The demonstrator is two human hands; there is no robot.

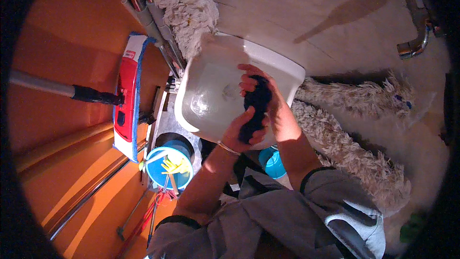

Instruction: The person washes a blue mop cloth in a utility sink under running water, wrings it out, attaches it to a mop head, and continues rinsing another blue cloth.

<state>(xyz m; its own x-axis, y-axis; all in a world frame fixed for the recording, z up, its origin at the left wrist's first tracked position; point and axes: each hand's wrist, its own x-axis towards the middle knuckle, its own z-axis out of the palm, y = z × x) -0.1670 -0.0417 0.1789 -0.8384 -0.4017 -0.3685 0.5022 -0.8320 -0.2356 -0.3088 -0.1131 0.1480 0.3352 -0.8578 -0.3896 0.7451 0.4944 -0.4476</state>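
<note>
A bunched dark cloth [256,106] is gripped between both my hands above a white sink basin [187,120] that holds cloudy water. My left hand [239,129] closes around the lower end of the cloth, near the basin's front rim. Higher up in the picture, my right hand [264,84] wraps the cloth's other end, its fingers curled over it. The exact material of the cloth cannot be told.
String mop heads [190,18] lean beyond the basin; fluffy mop covers [345,144] lie at right. A red flat mop [125,97] stands left. Below are a blue bucket [152,172] with yellow gloves [176,167] and a turquoise bucket [275,165]. A chrome tap [418,36] is upper right.
</note>
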